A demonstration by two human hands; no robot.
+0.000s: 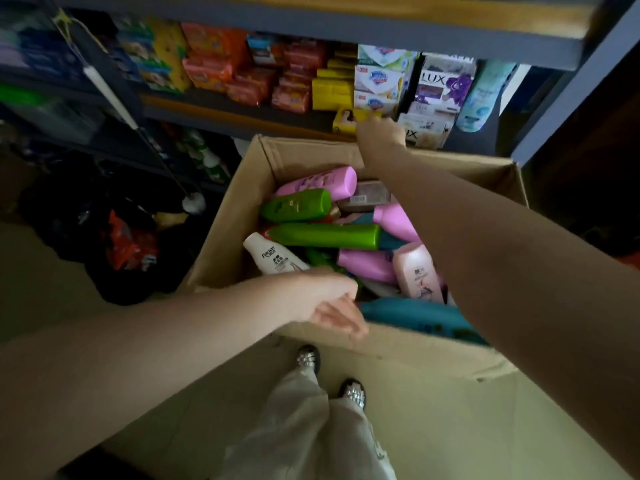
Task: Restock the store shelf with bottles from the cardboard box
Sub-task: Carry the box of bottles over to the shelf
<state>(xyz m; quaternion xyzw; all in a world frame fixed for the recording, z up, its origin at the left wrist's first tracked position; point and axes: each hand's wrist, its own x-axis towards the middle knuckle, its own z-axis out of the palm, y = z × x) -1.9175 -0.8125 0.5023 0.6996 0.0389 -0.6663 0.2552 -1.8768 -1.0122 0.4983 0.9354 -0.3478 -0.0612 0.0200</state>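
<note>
Bottles fill the cardboard box point(221, 244) in front of my feet, all lying on their sides in a loose heap. Near the top edge, at about twelve o'clock in the box, a pink bottle point(320, 183) lies across a short green bottle point(296, 205). Just below them a long green bottle point(327, 236) runs crosswise, its cap toward three o'clock. At nine o'clock a white bottle point(272, 257) leans against the box wall, and at four o'clock a pale pink bottle point(417, 271) lies tilted beside another pink one. A teal bottle point(415, 315) lies along the near wall at six o'clock.

My left hand point(329, 301) hovers at the near rim of the box, around seven o'clock, fingers straight and relaxed, gripping nothing, fingertips just over the teal bottle; whether they touch it I cannot tell.

My right hand point(379, 133) reaches past the far edge of the box to the shelf point(225, 114) at twelve o'clock. Its fingers are turned away from me and curled in toward the goods, so I cannot tell whether they grip anything. It sits between a yellow packet point(346, 121) and the white Lux soap boxes point(427, 128).

Farther along the shelf, toward ten o'clock, stand orange and red packs point(242, 74). A light blue bottle point(481, 91) stands upright at the shelf's two o'clock end.
</note>
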